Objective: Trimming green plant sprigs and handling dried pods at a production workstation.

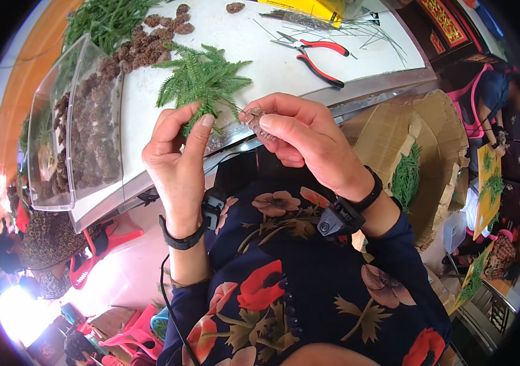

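Between the thumb and fingers of my left hand [177, 149] is the stem end of a green artificial pine sprig [202, 79], its needled tips fanned out over the white table. My right hand [309, 134] pinches a small brown pine cone [255, 120] close beside the sprig. A thin wire or stem seems to run between the cone and the sprig; where it ends is hidden by my fingers. Both hands are held just over the table's near edge. Past them lie pliers [315, 58] with red and black handles, jaws pointing left.
A clear plastic bin [74, 128] full of pine cones stands at the left, with loose cones [144, 49] and more greenery [104, 24] behind. Thin green wires [376, 36] lie at the far right by a yellow package [312, 8]. An open cardboard box [388, 131] holds greenery. Other people sit farther off.
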`<state>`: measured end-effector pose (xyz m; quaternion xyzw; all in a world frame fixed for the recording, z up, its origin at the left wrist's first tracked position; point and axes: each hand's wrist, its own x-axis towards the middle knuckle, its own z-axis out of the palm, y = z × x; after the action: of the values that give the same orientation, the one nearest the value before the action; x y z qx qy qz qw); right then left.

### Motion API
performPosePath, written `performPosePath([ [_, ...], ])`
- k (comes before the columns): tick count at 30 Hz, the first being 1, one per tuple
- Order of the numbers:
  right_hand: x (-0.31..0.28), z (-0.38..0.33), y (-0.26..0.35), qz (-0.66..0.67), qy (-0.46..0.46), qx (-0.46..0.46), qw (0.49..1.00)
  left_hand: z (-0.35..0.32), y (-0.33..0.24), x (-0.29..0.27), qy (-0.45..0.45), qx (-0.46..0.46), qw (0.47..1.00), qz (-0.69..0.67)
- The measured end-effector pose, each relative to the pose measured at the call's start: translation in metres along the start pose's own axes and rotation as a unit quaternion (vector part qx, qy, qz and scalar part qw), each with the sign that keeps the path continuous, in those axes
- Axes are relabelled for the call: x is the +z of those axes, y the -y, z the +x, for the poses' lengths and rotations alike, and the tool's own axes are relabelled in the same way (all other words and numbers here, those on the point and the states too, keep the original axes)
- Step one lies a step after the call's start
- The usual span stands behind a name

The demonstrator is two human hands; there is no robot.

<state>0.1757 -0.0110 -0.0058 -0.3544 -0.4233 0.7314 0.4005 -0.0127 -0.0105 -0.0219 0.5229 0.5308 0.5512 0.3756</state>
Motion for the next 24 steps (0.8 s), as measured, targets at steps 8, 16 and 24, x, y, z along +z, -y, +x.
performPosePath([
  [8,0.0041,-0.0024,0.0050,0.027,0.023,-0.014,0.999,0.0001,-0.0020,-0.0043,0.005,-0.104,0.979,-0.177],
  [16,0.0080,0.0003,0.0057,0.004,0.030,-0.023,0.999,-0.0019,0.0011,-0.0041,0.038,-0.071,0.978,-0.194],
  [24,0.0085,0.0008,0.0092,-0.047,0.018,-0.030,0.998,-0.0025,-0.0024,0.0028,0.010,-0.016,0.993,-0.119],
])
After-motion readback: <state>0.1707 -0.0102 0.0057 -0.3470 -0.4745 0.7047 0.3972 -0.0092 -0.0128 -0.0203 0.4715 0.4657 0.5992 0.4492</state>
